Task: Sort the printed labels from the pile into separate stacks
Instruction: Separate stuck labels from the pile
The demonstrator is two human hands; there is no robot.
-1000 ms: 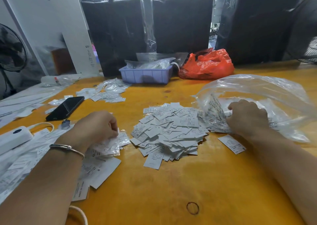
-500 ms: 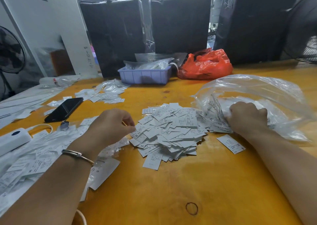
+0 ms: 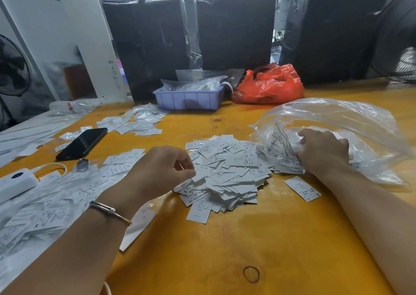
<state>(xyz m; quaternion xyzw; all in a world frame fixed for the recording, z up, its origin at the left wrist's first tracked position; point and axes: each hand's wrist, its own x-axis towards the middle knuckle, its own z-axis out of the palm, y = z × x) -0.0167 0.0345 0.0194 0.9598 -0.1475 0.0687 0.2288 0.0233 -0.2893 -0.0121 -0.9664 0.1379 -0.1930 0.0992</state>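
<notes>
Meanwhile, right hand (image 3: pixel 323 152) grips clear bag (image 3: pixel 360 123) holding labels (image 3: pixel 281 157).

Head view, yellow desk (image 3: pixel 225 249). Central pile of printed labels (image 3: pixel 227 173), sizes S, XL, XS legible. Left hand (image 3: pixel 162 171) at pile's left edge, fingers curled, pinching a label. Right hand (image 3: pixel 324 150) resting on clear plastic bag (image 3: pixel 337 123), fingers bent into labels at its mouth. Single label (image 3: pixel 302 188) apart, right of pile. Black phone (image 3: pixel 82 143) far left; lavender bin (image 3: pixel 189 99) and red bag (image 3: pixel 270 84) at rear.
</notes>
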